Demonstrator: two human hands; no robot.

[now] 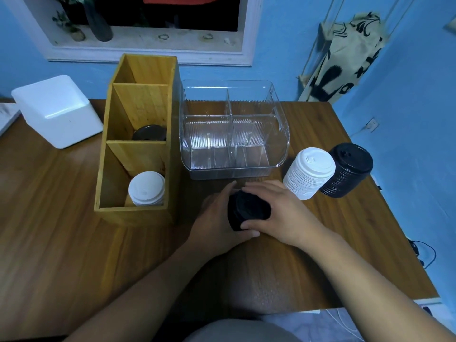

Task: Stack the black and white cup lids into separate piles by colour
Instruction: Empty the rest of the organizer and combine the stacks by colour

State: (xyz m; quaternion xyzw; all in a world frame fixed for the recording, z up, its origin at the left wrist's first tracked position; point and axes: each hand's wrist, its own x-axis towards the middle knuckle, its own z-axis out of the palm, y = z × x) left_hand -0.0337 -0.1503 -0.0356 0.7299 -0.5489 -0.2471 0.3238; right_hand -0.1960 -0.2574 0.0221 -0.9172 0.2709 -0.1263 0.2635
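Observation:
A short stack of black lids [248,209] sits at the table's middle, held between both hands. My left hand [214,219] wraps its left side and my right hand [278,213] curls over its right side and front. To the right stand a tall pile of white lids [308,172] and, just beyond it, a tall pile of black lids [348,170], side by side. The wooden organiser [138,211] holds white lids [146,188] in its near compartment and a black lid [149,133] in its middle one.
A clear plastic divided bin [234,166] stands behind my hands. A white box [58,111] sits at the far left of the wooden table [61,243]. The table's right edge runs close past the black pile.

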